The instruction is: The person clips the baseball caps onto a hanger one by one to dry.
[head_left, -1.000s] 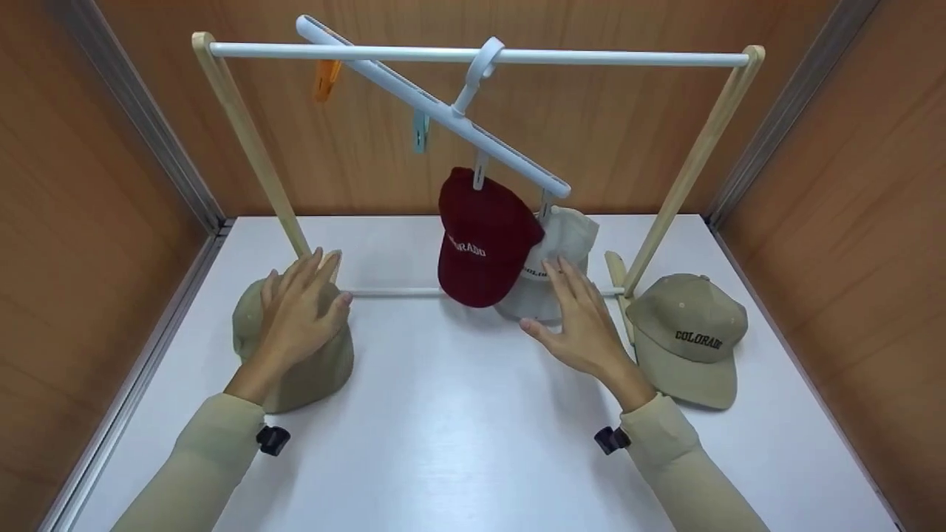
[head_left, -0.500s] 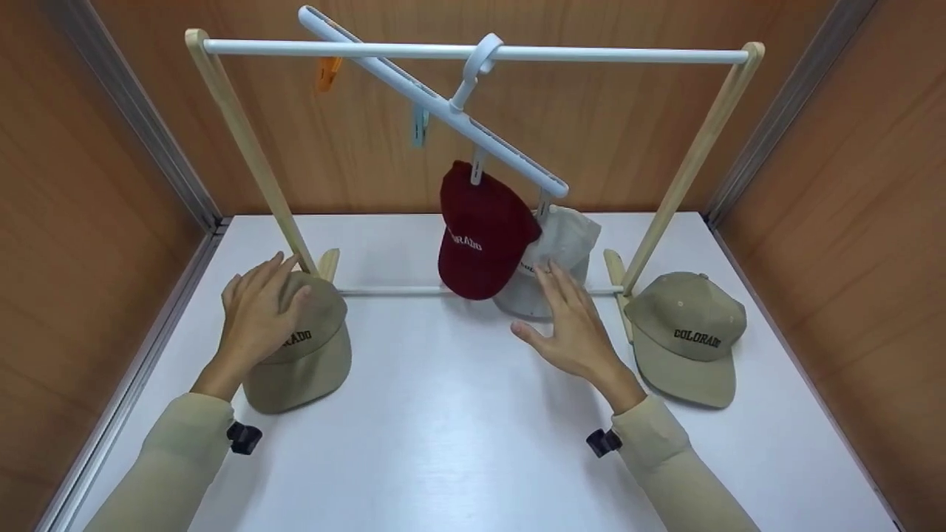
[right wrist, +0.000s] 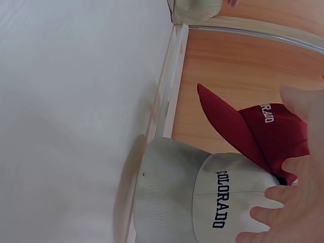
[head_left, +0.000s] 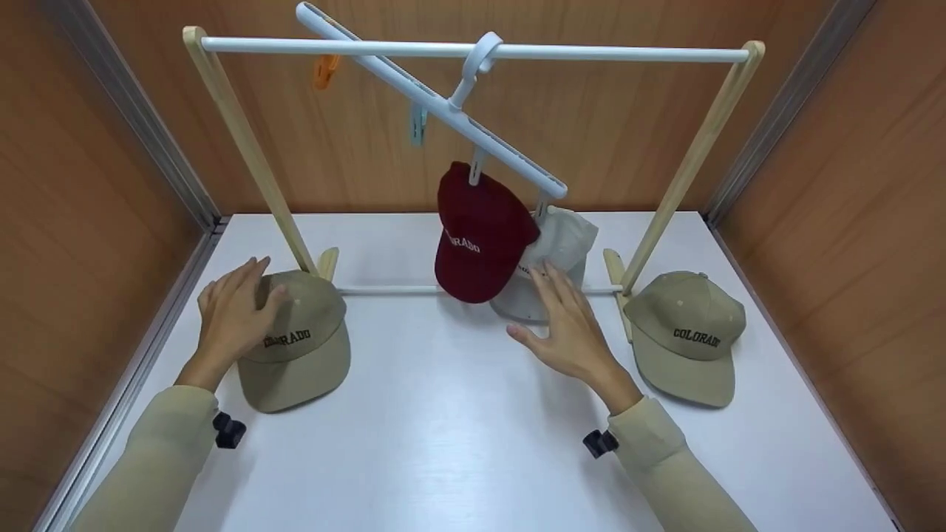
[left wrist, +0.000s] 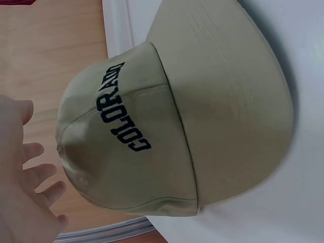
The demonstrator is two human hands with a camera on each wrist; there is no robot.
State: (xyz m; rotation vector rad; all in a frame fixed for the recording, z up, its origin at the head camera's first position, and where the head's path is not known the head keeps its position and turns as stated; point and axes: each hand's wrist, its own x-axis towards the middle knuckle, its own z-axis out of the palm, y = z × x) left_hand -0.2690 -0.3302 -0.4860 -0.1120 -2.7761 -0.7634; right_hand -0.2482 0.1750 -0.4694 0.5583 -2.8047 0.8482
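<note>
My left hand (head_left: 230,316), fingers loosely extended, hovers over the upper left of an olive baseball cap (head_left: 310,366) on the table. In the left wrist view a gap shows between the fingertips and this cap's crown (left wrist: 111,147). My right hand (head_left: 575,336) is spread in front of a whitish baseball cap (head_left: 567,235); whether it touches the cap I cannot tell. A dark red baseball cap (head_left: 480,258) hangs beside the whitish one, partly covering it. Both hang by clips from a white hanger (head_left: 424,94), which tilts down to the right.
A white rod (head_left: 628,53) on wooden posts carries the hanger. Orange (head_left: 324,72) and light blue (head_left: 417,124) clips hang on its raised side. Another olive cap (head_left: 687,318) lies right on the white table (head_left: 443,443). Wooden walls stand around.
My left hand has moved left off the olive cap, uncovering its lettering. The right hand has shifted slightly left. The caps stay in place, the hanging ones shifting only slightly.
</note>
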